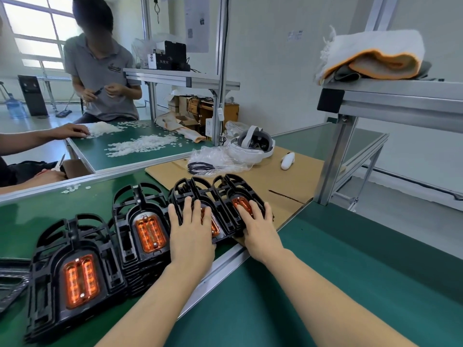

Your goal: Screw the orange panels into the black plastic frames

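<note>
Frames in four black stacks sit in a row across the green bench (350, 259), each topped by an orange panel. Left hand (191, 227) lies flat, fingers straight, on the third stack (185, 194); right hand (255, 225) lies likewise on the fourth stack (225, 186), gripping nothing. Probably steadying or squaring the stacks. Nearest panel (80, 280) and second panel (150, 232) show screws. No screwdriver in view.

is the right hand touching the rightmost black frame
Touching: the head view shows the right hand lying flat, fingers straight, on the rightmost black frame and its orange panel.
</note>
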